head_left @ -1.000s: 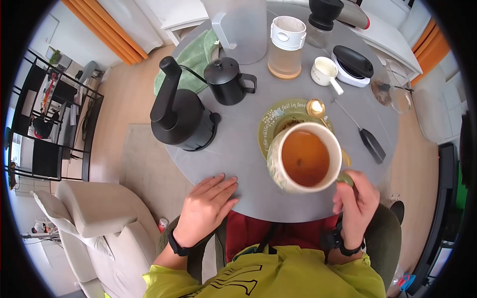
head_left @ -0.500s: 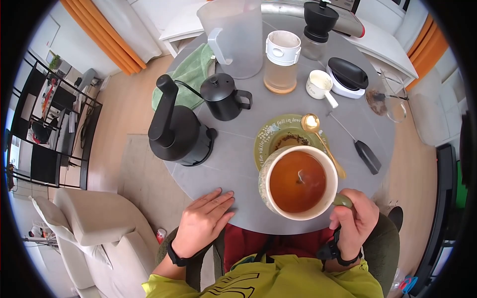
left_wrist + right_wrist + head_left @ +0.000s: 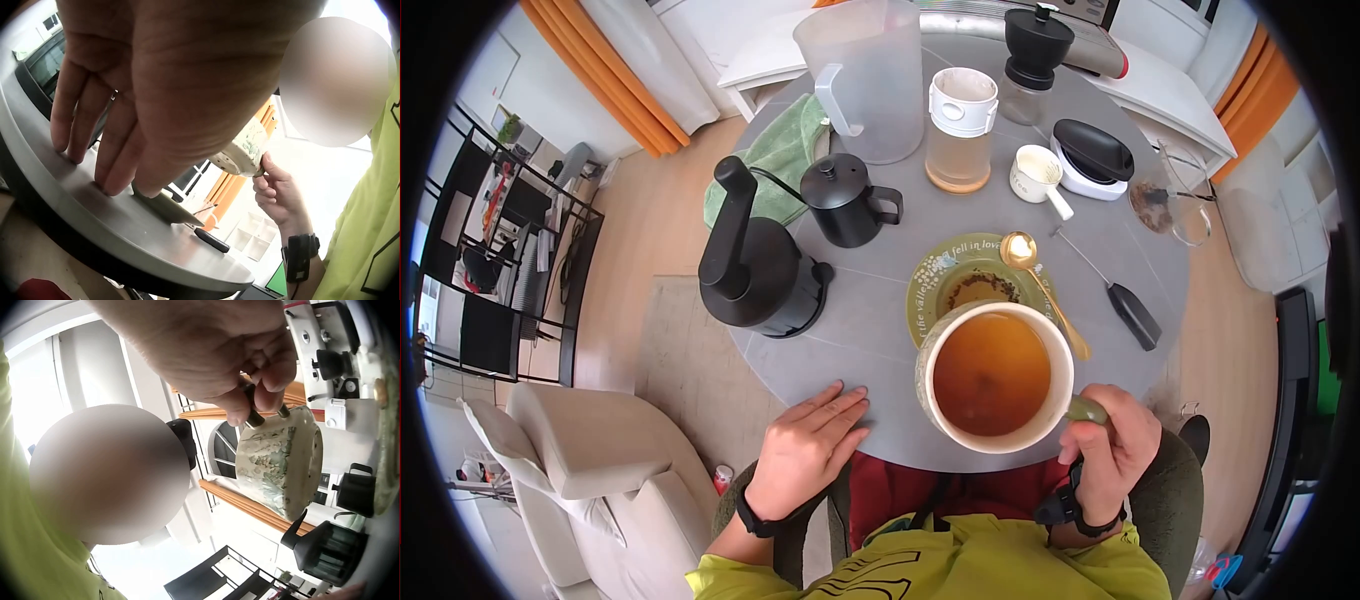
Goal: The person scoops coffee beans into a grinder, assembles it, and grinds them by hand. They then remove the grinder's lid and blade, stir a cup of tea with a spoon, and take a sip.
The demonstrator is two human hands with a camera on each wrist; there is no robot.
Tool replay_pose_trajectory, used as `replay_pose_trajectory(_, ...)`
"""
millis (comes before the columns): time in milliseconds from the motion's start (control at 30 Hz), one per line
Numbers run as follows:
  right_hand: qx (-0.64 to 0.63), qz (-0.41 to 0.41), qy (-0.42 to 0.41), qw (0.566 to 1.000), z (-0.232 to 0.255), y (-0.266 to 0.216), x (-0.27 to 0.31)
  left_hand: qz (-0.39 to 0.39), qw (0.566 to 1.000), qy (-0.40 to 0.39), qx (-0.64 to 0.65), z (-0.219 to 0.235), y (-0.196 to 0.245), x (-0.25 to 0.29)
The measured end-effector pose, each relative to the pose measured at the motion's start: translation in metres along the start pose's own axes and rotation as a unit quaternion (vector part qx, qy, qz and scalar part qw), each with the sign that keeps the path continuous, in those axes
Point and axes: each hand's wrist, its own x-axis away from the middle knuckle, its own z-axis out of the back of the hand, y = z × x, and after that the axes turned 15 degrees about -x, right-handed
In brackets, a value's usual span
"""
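Observation:
My right hand (image 3: 1116, 434) grips a wide cream mug (image 3: 269, 465) by its green handle (image 3: 1087, 409). Amber tea (image 3: 992, 375) fills much of the mug, which hangs above the table near its front edge. Leaves and flowers decorate its outer wall in the right wrist view. Behind the mug lies a green saucer (image 3: 921, 290) with white lettering, dark bits and brown liquid in its middle; the mug overlaps its near side. A gold spoon (image 3: 1048, 290) leans across the saucer's right rim. My left hand (image 3: 808, 447) rests with straight fingers on the tabletop at the front left.
On the round grey table (image 3: 850, 330) stand a black hand-cranked device (image 3: 760, 275), a black lidded pot (image 3: 845, 205), a frosted jug (image 3: 880, 90), a white-collared glass (image 3: 962, 130) and a small white cup (image 3: 1036, 175). At right lie a black-handled whisk (image 3: 1133, 316) and a glass vessel (image 3: 1160, 200).
The mug has come nearer my body, and more of the saucer and spoon now shows. The head view has shifted, lowering the tabletop things in it. My left hand stays on the table.

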Motion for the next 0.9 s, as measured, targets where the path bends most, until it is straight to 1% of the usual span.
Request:
replay_pose_trajectory(267, -0.017, -0.034, 0.027, 0.999, -0.005, 0.000, -0.002, 0.006, 1.000, -0.003, 0.007, 0.000, 0.001, 0.002)
replay_pose_trajectory(333, -0.026, -0.035, 0.054, 0.998, -0.005, 0.003, -0.003, 0.004, 1.000, 0.001, 0.009, 0.000, 0.001, 0.001)
replay_pose_trajectory(367, -0.026, -0.035, 0.054, 0.998, -0.006, 0.005, -0.005, 0.004, 1.000, 0.001, 0.009, 0.000, 0.000, 0.001)
replay_pose_trajectory(433, -0.041, -0.050, 0.098, 0.993, -0.008, 0.009, -0.006, -0.005, 1.000, 0.013, -0.002, -0.001, 0.000, 0.001)
replay_pose_trajectory(467, -0.095, -0.074, 0.122, 0.985, -0.007, 0.012, -0.007, -0.004, 1.000, 0.005, 0.003, -0.001, 0.001, 0.002)
replay_pose_trajectory(567, -0.093, -0.072, 0.140, 0.983, -0.011, 0.020, -0.014, -0.005, 1.000, 0.012, -0.002, -0.002, 0.001, 0.003)
replay_pose_trajectory(633, -0.088, -0.068, 0.131, 0.985, -0.013, 0.028, -0.016, -0.012, 1.000, 0.021, -0.005, -0.004, -0.001, 0.004)
replay_pose_trajectory(833, -0.109, -0.081, 0.139, 0.981, -0.025, 0.049, -0.015, -0.016, 1.000, 0.020, -0.011, -0.004, -0.001, 0.006)
replay_pose_trajectory(900, -0.118, -0.083, 0.140, 0.980, -0.028, 0.055, -0.013, -0.007, 1.000, 0.014, -0.007, -0.003, 0.001, 0.006)
